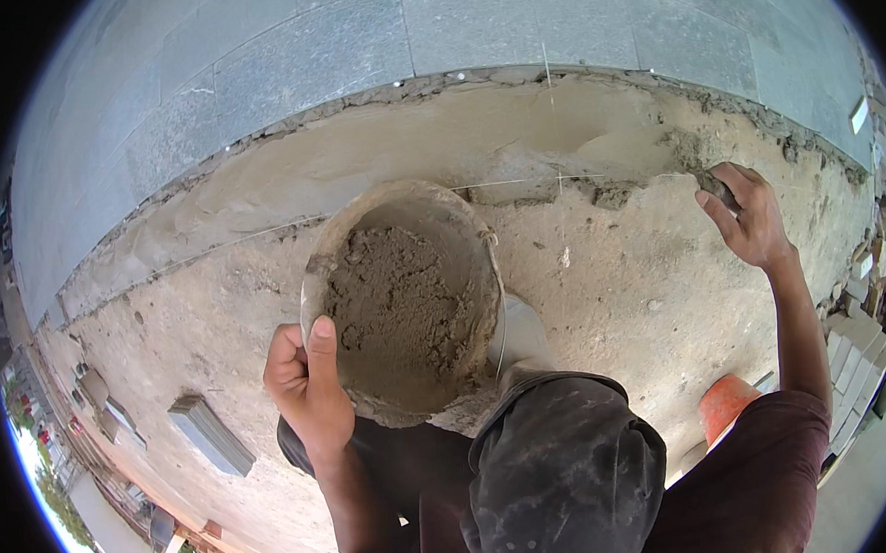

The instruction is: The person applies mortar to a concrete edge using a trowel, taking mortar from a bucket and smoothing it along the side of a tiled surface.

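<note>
A round, crusted bucket (487, 264) part-filled with wet grey-brown mortar (399, 289) is at the middle, close to my body. My left hand (313, 383) grips its near left rim, thumb over the edge and fingers outside. Out to the right, my right hand (750, 215) curls its fingers and thumb around a dark grey lump (716, 190) that looks like mortar. That hand is at the ragged right end of a smoothed mortar band (357, 166), which curves across in front of me along the edge of the grey stone tiles (311, 58).
A thin white string (498, 182) runs along the band's near edge. At left on the bare ground (623, 267) lies a stack of grey tiles (211, 434). An orange bucket (727, 402) stands near my right arm. Pale blocks (858, 355) are piled along the far right.
</note>
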{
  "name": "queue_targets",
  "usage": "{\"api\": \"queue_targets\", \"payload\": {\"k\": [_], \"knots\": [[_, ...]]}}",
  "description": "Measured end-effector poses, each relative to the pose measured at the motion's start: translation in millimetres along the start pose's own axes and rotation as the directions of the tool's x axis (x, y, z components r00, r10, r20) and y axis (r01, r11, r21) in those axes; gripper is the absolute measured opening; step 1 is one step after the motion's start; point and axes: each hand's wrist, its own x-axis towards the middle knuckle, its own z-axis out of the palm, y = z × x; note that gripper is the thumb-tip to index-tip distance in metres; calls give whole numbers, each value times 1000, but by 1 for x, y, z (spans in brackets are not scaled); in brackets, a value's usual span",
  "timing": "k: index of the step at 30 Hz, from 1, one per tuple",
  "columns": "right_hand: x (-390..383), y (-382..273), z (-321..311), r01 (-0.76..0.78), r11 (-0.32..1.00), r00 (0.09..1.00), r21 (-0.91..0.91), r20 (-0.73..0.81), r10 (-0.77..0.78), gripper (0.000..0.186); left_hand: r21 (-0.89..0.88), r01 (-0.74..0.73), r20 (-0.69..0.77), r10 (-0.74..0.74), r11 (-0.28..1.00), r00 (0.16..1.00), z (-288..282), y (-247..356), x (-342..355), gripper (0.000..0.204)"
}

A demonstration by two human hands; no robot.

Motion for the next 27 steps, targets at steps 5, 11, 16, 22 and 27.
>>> {"api": "queue_targets", "payload": {"k": [5, 11, 16, 22, 27], "knots": [[14, -107, 63, 330, 944, 907, -19, 283, -311, 40, 9, -33, -29, 33, 999, 999, 1, -2, 8, 34], [71, -192, 96, 633, 672, 761, -384, 152, -630, 34, -16, -27, -27, 26, 1000, 999, 1, -5, 18, 37], [90, -227, 98, 674, 609, 733, -418, 279, -620, 40, -44, -49, -78, 45, 998, 996, 9, -5, 8, 35], [71, -225, 106, 591, 800, 658, -106, 638, -401, 33, -61, -44, -117, 37, 997, 992, 20, -6, -11, 30], [75, -228, 104, 254, 961, 512, 112, 827, -232, 29, -63, -75, -94, 69, 995, 993, 19, -9, -14, 29]]}}
